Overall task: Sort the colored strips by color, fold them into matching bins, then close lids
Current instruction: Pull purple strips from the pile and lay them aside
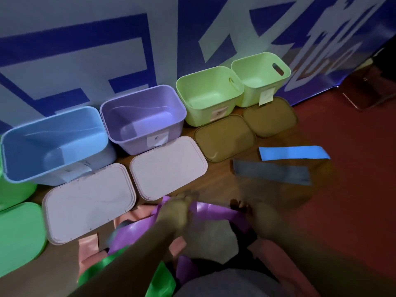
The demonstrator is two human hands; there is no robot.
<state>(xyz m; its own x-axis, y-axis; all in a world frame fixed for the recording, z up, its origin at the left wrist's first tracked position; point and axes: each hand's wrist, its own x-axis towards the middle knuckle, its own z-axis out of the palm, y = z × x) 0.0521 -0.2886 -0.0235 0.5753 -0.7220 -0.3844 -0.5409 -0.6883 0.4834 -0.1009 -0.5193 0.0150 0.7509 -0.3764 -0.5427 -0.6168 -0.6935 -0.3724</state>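
Purple strip (216, 211), long axis left-right, pinched by left hand (179, 211); right hand (260, 216) at far end, grip unclear

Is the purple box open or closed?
Open. The purple bin has no lid on; a pale lid lies flat in front of it.
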